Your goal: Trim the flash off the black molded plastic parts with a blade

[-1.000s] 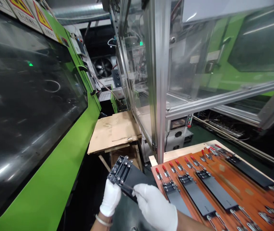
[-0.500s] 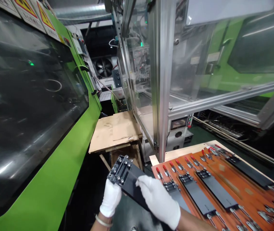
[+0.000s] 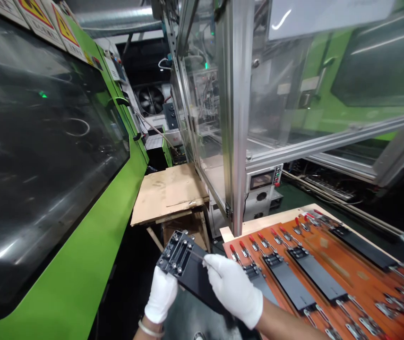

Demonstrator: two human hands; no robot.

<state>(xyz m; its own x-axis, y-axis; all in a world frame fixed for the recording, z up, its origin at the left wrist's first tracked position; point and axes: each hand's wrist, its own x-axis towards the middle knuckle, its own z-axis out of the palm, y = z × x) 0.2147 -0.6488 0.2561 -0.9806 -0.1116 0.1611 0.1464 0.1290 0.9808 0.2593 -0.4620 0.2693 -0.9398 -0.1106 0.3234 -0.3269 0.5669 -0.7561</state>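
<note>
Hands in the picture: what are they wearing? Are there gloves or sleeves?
Both wear plain white gloves that cover fingers and palm up to the wrist. The left hand has a thin silvery bangle just below the glove cuff. The right hand shows no bangle. No sleeves reach the forearms, and the gloves carry no markings.

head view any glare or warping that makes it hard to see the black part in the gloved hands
Head view: wide-angle bend curves the aluminium post; glare streaks the dark window and clear panels. The black part stays fairly sharp between left hand and right hand; the orange jig's far right edge blurs.
</note>
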